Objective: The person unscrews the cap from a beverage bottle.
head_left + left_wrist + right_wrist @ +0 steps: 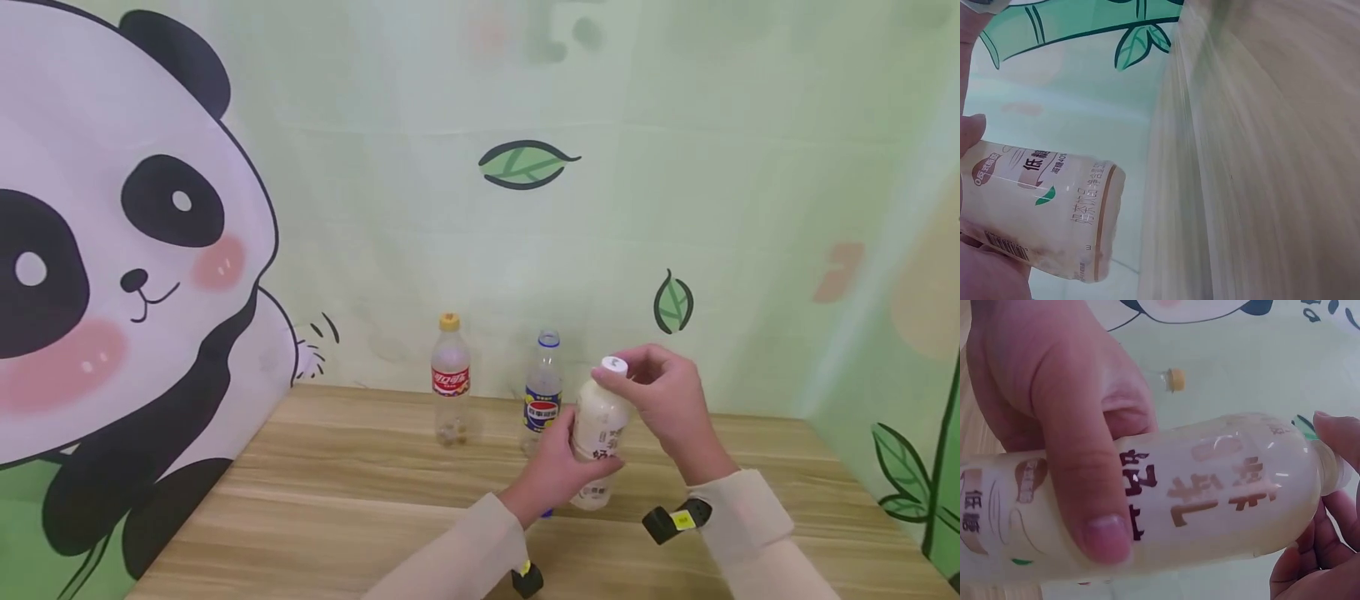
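My left hand (pixel 555 467) grips the lower body of a milk tea bottle (pixel 602 417), its thumb across the printed label. The bottle stands nearly upright, tilted a little, with pale creamy contents or wrap. At its top, my right hand (pixel 671 404) pinches the white cap (pixel 615 365) between thumb and fingers. The right wrist view shows the cap at the bottle's neck, partly covered by those fingers. Just behind the left hand is a clear Pepsi bottle (pixel 543 407), uncapped, with a blue ring at its mouth; the left hand hides its lower part.
A clear Coca-Cola bottle (pixel 452 382) with a yellow cap stands farther left on the wooden table (pixel 360 483). A small blue object (pixel 547 513) peeks out beside the left wrist. Behind the table hangs a backdrop (pixel 390 208) with a panda and leaves.
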Available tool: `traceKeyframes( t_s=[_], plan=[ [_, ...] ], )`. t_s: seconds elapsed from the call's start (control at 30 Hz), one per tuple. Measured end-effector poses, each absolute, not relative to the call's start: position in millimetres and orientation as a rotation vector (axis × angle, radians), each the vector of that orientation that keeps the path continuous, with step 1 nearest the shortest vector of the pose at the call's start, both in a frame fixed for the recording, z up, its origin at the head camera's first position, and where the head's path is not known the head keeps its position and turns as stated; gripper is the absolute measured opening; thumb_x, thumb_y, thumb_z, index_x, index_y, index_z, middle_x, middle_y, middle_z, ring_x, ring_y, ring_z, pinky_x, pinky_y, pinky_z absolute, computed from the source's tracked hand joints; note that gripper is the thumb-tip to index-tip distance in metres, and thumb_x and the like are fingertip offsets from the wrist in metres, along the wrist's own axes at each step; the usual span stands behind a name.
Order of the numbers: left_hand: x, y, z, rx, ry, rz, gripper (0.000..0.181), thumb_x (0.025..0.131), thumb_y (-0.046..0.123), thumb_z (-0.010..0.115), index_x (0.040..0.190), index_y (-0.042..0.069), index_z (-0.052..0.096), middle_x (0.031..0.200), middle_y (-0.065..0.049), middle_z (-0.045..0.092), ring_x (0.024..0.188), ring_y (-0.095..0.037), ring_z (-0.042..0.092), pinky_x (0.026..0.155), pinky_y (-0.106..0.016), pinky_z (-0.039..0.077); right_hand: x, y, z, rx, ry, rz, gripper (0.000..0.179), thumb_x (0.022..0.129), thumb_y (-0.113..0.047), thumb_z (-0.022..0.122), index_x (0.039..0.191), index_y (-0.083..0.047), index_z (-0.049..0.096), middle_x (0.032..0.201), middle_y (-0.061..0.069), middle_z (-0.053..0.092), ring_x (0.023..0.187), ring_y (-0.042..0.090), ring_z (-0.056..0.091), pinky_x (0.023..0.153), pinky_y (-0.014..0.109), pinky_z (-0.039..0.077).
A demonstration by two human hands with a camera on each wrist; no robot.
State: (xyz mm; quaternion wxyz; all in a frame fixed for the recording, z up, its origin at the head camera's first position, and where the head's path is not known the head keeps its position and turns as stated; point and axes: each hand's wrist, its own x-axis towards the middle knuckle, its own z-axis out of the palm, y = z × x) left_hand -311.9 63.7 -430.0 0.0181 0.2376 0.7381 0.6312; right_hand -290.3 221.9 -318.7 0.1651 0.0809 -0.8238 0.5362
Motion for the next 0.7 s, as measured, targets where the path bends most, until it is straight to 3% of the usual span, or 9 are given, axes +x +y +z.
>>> traceKeyframes(
  t_s=[0.3, 0.7],
  plan=[
    [-298.1, 29.5, -421.4, 0.839, 2.303, 1.873, 0.06, 0.083, 0.024, 0.086, 0.134, 0.024, 0.055, 0.118, 0.004, 0.068, 0.101, -0.008, 0.067, 0.09, -0.03, 0.055, -278.5, 200.5, -318.3, 0.295, -2.325, 1.625, 0.041, 0.084, -0.036, 0.085, 0.105, -0.006, 0.067, 0.099, 0.006, 0.066, 0.089, 0.024, 0.059, 0.072, 0.028, 0.057],
    [-280.1, 1.1, -422.8, 0.924, 2.278, 1.845, 0.059, 0.081, 0.02, 0.087, 0.132, 0.024, 0.057, 0.117, 0.004, 0.07, 0.102, -0.007, 0.068, 0.092, -0.028, 0.054, -266.3, 174.3, -320.9, 0.374, -2.308, 1.743, 0.037, 0.079, -0.025, 0.09, 0.098, -0.004, 0.066, 0.093, 0.004, 0.067, 0.083, 0.022, 0.059, 0.067, 0.028, 0.054]
  ],
)
